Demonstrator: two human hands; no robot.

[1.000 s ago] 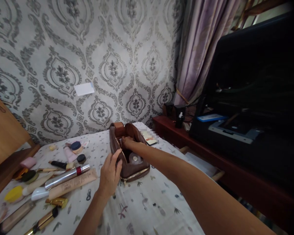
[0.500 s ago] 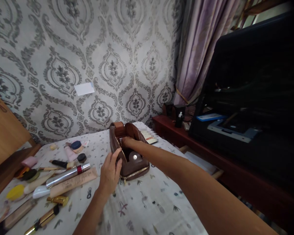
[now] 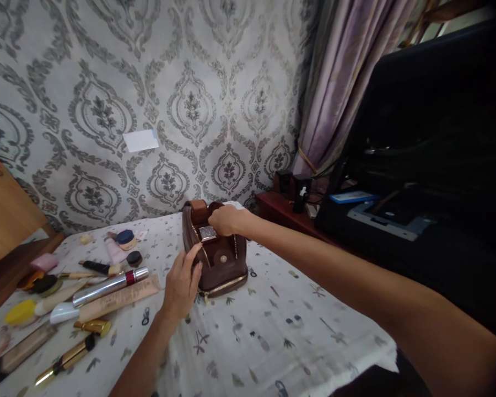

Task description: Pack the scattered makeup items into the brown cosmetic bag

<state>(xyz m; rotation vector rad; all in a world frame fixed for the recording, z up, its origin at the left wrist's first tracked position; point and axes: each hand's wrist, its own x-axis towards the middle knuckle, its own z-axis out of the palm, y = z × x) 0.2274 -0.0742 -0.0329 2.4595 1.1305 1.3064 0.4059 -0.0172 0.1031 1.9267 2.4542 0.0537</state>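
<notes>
A brown leather bag with a gold zipper stands unzipped on the patterned white cloth. Against its left side rests my left hand, the fingertips at the zipper edge. My right hand is at the top opening of the bag, fingers curled in; what they hold, if anything, is hidden. A shiny silvery object shows inside the bag beside the right fingers.
Cosmetics lie at the left, among them a silver tube, a beige tube, a blue-lidded jar and a gold tube. A black screen stands at the right by a dark red desk.
My right hand has risen from deep in the bag to its opening. The silvery object now shows, and the front flap lies flatter. My left hand remains on the bag's side.
</notes>
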